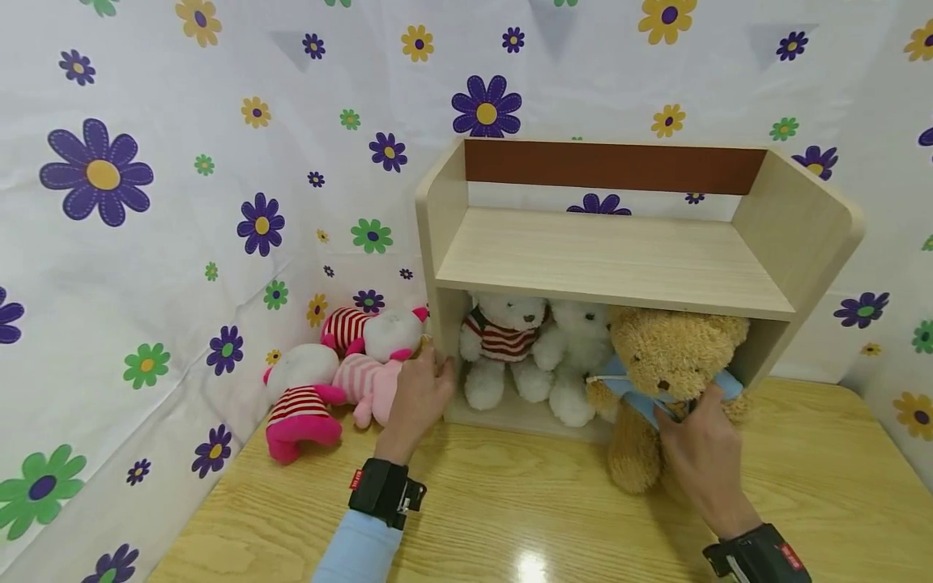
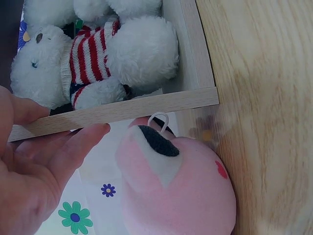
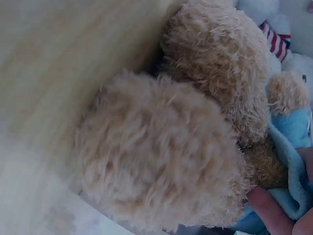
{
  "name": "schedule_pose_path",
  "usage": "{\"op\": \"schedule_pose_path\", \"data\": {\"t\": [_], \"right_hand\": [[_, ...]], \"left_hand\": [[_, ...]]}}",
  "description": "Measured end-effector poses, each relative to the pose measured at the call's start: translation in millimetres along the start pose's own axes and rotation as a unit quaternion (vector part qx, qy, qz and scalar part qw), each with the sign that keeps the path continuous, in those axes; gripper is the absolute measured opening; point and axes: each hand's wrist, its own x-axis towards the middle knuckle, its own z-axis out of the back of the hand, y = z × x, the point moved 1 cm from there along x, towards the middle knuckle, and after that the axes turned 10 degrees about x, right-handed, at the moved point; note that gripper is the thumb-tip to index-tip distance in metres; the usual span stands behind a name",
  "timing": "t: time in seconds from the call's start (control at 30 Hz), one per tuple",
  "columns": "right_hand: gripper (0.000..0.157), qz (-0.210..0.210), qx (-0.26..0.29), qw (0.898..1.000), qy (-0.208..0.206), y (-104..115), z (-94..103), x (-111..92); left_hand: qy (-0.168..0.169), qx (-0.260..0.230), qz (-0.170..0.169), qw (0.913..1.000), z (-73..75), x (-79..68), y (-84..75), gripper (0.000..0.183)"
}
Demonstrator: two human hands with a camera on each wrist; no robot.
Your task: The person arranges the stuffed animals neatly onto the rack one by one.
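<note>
A tan teddy bear [image 1: 678, 352] in a light blue garment sits at the right end of the wooden shelf's lower compartment, its legs out past the front edge. My right hand [image 1: 701, 453] grips it at the chest, fingers in the blue cloth [image 3: 288, 147]. My left hand [image 1: 419, 393] holds the front edge of the shelf's left side panel [image 2: 122, 108], thumb inside and fingers outside. Inside, left of the tan bear, sit a white bear in a striped sweater [image 1: 503, 334] and another white bear [image 1: 578, 348].
Left of the shelf [image 1: 612, 251], several pink-and-white plush toys lie heaped against the flowered wall cloth, among them one in a red striped top [image 1: 299, 409]. The upper shelf board stands low over the bears' heads. Wood-grained table [image 1: 525, 494] runs along the front.
</note>
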Motion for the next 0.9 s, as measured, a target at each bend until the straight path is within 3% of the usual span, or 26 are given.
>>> {"op": "schedule_pose_path", "data": {"t": [0.17, 0.33, 0.53, 0.7, 0.9], "right_hand": [[0.049, 0.04, -0.051, 0.997, -0.03, -4.6, -11.3, 8.5], [0.045, 0.021, -0.067, 0.997, -0.022, -8.2, -22.3, 19.0], [0.044, -0.019, -0.052, 0.998, 0.004, -15.9, -37.8, 32.5], [0.039, 0.003, -0.033, 0.999, 0.019, -29.7, -47.6, 40.7], [0.046, 0.02, -0.023, 0.998, 0.048, -34.4, -48.4, 45.8]], "left_hand": [[0.006, 0.001, 0.005, 1.0, -1.3, 0.1, -0.2, 0.027], [0.005, 0.004, -0.002, 1.0, -0.5, 1.3, 0.5, 0.02], [0.002, 0.011, -0.003, 0.9999, 0.9, 1.9, -0.5, 0.021], [0.001, 0.013, 0.001, 0.9999, 0.8, 1.9, -1.5, 0.02], [-0.011, 0.027, -0.01, 0.9995, -1.5, 3.8, 0.5, 0.019]]}}
